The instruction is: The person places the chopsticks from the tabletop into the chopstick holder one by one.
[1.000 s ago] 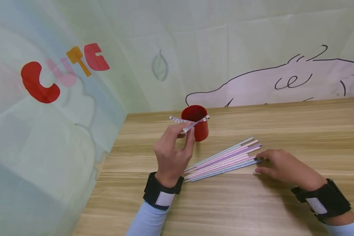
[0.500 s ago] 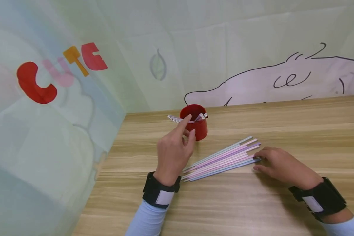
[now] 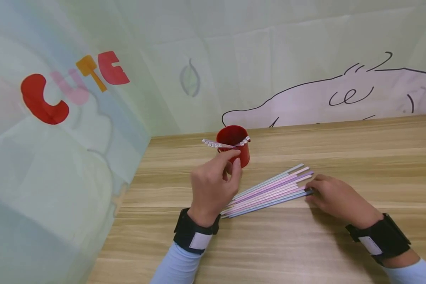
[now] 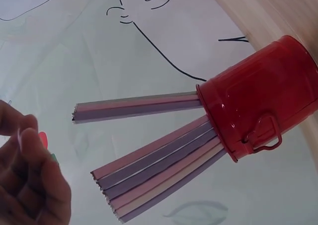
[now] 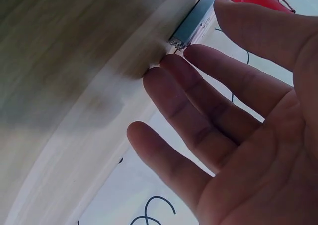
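Note:
A small red metal bucket [image 3: 243, 154] with a side handle stands toward the back of the table. Slim pastel sticks [image 4: 156, 173] with sparkly ends lean out of it in two groups, pink, purple and pale. My left hand [image 3: 213, 187] hovers just in front of the bucket, its fingers loosely bent and no stick visible between them. More sticks [image 3: 269, 193], in blue, pink, purple and white, lie fanned on the table. At their right ends is my right hand [image 3: 335, 201], palm down; the right wrist view shows relaxed fingers beside a blue stick's end [image 5: 191, 29].
The wooden table [image 3: 287, 248] meets a pale printed backdrop [image 3: 234, 79] right behind the bucket. On the left, another hanging sheet with coloured letters [image 3: 44, 98] borders the table edge.
My left hand has let go of a stick, which now leans in the bucket, and has drawn slightly back and to the right. The right hand has barely shifted at the pile.

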Demonstrator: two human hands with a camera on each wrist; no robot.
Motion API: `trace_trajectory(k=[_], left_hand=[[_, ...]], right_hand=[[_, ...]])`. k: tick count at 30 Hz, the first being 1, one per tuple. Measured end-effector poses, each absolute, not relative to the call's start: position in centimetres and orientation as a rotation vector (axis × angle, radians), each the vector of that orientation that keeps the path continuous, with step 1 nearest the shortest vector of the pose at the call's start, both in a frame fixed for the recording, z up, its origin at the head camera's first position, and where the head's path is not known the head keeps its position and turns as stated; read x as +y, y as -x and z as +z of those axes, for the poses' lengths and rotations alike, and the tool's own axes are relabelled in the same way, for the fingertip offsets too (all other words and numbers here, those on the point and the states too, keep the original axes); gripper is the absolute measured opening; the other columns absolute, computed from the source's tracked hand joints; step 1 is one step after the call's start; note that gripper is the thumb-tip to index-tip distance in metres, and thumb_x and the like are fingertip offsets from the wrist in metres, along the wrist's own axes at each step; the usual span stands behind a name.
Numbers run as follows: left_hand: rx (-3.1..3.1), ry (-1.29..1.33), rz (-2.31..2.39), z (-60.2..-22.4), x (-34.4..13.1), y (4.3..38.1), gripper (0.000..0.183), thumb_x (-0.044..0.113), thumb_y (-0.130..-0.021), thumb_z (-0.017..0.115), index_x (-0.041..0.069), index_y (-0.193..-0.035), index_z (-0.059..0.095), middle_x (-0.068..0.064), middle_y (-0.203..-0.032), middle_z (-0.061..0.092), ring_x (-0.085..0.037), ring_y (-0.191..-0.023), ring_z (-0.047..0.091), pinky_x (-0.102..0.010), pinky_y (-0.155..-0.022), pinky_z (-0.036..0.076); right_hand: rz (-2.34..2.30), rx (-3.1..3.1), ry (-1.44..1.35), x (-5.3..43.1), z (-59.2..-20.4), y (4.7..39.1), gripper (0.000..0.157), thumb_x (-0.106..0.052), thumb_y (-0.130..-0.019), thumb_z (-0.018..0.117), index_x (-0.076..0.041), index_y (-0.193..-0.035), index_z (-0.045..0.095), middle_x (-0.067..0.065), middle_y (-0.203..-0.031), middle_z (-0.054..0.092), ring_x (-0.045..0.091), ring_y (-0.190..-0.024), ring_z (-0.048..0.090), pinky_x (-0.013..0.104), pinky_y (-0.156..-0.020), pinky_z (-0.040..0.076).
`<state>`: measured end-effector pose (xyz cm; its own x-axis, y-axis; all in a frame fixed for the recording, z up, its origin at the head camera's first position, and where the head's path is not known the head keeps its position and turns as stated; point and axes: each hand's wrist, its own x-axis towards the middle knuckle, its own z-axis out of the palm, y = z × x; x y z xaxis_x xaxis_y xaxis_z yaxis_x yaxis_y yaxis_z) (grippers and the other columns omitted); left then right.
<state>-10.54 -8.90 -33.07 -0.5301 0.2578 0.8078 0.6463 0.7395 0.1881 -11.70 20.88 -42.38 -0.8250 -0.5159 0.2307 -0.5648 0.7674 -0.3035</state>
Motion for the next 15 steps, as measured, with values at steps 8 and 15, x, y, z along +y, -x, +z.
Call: trace_trajectory(k=[8,15], left_hand=[[-2.142,0.824,-0.527,-33.4,-8.2,10.4,0.023,0.022,-0.085,0.06,0.008,-0.102,0.067,-0.001,-0.07,0.064,-0.007,-0.054,0.049,-0.018,-0.048,0.046],[-2.199,0.886,-0.477,-33.8,-7.6,10.4,0.022,0.023,-0.087,0.057,0.01,-0.1,0.066,0.003,-0.066,0.061,-0.004,-0.055,0.047,-0.015,-0.045,0.04]], right_hand=[[0.572,-2.813,-0.845,21.1,-42.6,11.8,0.017,-0.009,-0.068,0.079,-0.005,-0.081,0.068,0.005,-0.079,0.061,0.013,-0.067,0.054,0.035,-0.055,0.051],[0.567,-2.783,-0.872,21.3,-42.8,11.8,0.015,-0.003,-0.067,0.078,-0.008,-0.077,0.068,0.003,-0.081,0.059,0.017,-0.073,0.057,0.037,-0.06,0.053]])
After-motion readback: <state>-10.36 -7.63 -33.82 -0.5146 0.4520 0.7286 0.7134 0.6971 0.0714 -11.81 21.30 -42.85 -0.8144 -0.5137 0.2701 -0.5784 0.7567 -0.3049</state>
